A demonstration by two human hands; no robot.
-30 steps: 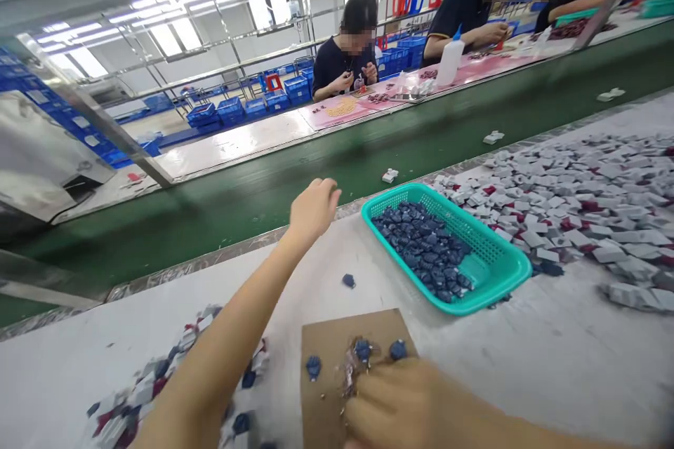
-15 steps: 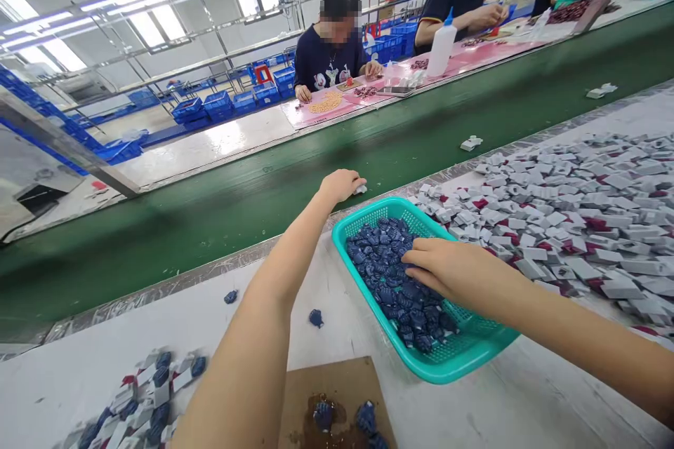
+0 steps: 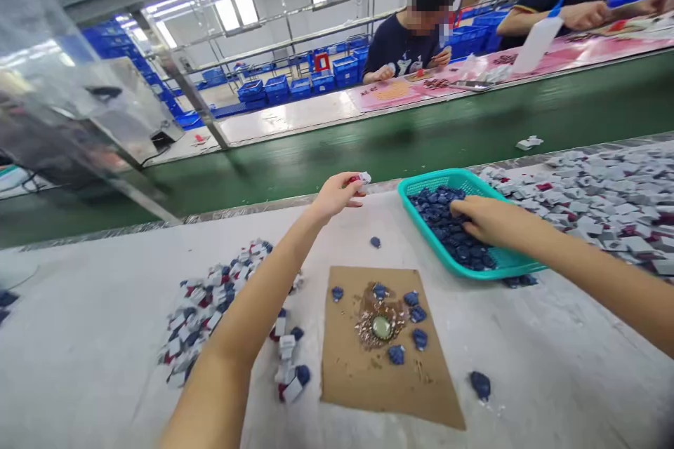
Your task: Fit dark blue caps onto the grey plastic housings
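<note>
since the left grip (image 3: 337, 194) pinches a white piece (image 3: 365, 177) endwise, it could slip; right grip (image 3: 484, 217), three o'clock: can't tell.

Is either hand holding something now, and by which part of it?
Left hand: a white-and-red piece, seemingly by its red end. Right hand, in the basket: cannot be told.

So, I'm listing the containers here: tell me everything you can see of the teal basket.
The teal basket looks plastic: oblong, round-cornered, with a smooth rim and perforated walls. It stands open side up on the white table, next to the pale pieces. Dark blue pieces partly fill it, and a few more lie outside its near edge. The right hand reaches in.
</note>
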